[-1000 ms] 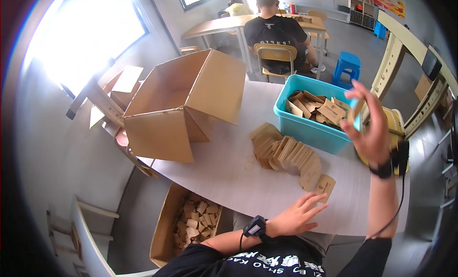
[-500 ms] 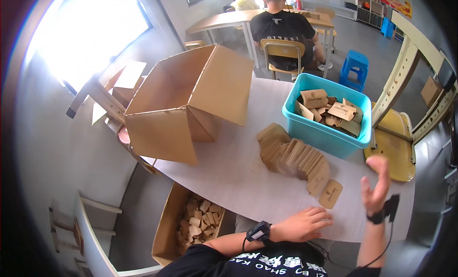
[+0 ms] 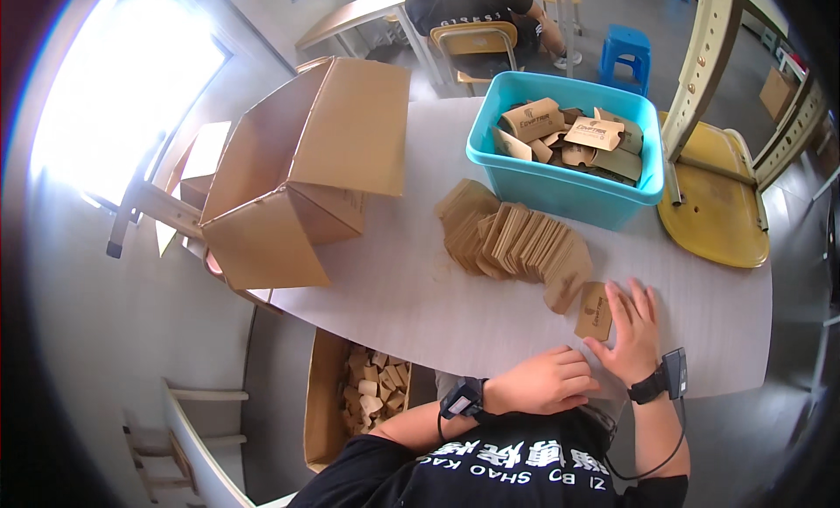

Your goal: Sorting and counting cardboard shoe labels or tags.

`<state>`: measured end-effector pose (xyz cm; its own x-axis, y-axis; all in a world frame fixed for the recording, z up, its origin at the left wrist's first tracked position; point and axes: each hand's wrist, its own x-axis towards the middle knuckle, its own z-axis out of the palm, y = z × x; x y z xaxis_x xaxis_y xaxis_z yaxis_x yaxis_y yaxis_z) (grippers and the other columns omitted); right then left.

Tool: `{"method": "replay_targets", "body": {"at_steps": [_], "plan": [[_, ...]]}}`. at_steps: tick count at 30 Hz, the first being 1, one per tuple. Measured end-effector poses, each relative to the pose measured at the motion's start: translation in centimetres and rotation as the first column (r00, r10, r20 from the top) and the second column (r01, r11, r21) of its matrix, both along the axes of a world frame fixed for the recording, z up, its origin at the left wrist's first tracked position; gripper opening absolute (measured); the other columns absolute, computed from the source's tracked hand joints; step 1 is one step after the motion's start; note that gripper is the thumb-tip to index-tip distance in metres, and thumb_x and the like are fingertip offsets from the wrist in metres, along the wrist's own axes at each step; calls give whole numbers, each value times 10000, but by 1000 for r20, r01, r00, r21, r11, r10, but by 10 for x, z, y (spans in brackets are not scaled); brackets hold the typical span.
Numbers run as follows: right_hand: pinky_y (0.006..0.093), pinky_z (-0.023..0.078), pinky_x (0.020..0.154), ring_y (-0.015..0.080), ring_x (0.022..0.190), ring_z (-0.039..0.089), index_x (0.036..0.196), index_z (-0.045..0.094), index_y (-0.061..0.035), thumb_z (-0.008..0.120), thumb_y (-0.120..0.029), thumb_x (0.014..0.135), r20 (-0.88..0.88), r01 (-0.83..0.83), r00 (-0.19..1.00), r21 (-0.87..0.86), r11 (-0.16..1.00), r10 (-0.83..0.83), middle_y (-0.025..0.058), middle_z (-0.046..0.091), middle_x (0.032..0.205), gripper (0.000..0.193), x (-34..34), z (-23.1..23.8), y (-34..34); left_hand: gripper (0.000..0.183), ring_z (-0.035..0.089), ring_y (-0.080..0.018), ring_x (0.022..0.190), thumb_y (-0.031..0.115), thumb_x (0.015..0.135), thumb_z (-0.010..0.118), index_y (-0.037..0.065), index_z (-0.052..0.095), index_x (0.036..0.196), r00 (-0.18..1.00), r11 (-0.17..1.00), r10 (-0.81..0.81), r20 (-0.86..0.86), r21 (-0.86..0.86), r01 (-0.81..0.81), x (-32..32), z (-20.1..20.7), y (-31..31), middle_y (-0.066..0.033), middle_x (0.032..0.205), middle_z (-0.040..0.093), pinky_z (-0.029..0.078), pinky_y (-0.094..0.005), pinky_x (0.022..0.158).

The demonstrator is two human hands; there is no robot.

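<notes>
A single flat brown pillow box (image 3: 594, 312) lies near the front right of the table. My right hand (image 3: 632, 343) rests at its right side with fingers spread; the thumb touches its lower corner and the index finger its upper edge. To the left of it, my left hand (image 3: 541, 382) lies at the table's near edge, fingers curled together, with nothing visible in them. Just beyond, a fanned row of flat pillow boxes (image 3: 516, 238) leans across the table. Folded pillow boxes (image 3: 595, 133) fill a turquoise bin (image 3: 560, 191) behind that row.
An open cardboard carton (image 3: 262, 237) stands on the table (image 3: 385, 315) at the left. Below the near edge, another carton (image 3: 322, 394) holds many folded boxes. A yellow chair seat (image 3: 717, 219) is at the right. Beyond are a blue stool (image 3: 625, 57) and a seated person (image 3: 472, 5).
My right hand has come down and left from the air onto the single flat pillow box. My left hand's fingers have curled. The view has tilted downward.
</notes>
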<state>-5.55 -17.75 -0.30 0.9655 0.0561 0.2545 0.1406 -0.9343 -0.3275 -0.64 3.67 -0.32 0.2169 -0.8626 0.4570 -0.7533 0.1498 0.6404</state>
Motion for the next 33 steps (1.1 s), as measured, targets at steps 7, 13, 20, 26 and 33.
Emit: {"method": "replay_targets", "body": {"at_steps": [7,13,20,26,33], "plan": [[698,218,1180,463,1444,367,1318,632,-68,854,-377,692,-166,-65,984,32,997,69,139,532,1488,732,-54,34,22,251,611,-293,1004,188,870,762,92,668,1082,1000,999,-16,-4,-33,16,-2,-3,12,-73,987,613,501,-413,874],[728,260,1155,457,1391,457,1172,727,-111,813,-209,689,-29,-115,993,-37,993,114,127,577,1430,500,-89,3,15,290,601,-319,1051,276,886,766,81,663,1075,998,997,-44,-46,-72,41,3,3,11,-96,1051,616,501,-426,907],[663,342,1135,358,1053,611,960,665,-102,696,-274,932,194,-206,971,386,899,139,104,639,1073,177,-78,24,13,416,590,-302,1077,325,886,769,74,633,1189,991,996,25,-133,-84,-36,0,49,1,-92,1090,617,476,-424,952],[621,412,1088,273,914,574,870,561,-125,657,-330,995,400,-273,916,597,754,15,51,561,900,259,-61,39,22,379,622,-259,919,113,832,792,84,637,1177,989,981,132,-68,-135,-140,-5,53,-3,-35,974,657,467,-395,851],[584,456,1051,306,1039,596,904,639,-184,689,-246,966,457,-474,869,667,574,187,32,657,985,101,-36,54,14,485,619,-323,922,371,935,711,21,605,1253,981,989,-72,-182,-138,47,10,76,0,-138,1049,638,478,-416,804]]}}
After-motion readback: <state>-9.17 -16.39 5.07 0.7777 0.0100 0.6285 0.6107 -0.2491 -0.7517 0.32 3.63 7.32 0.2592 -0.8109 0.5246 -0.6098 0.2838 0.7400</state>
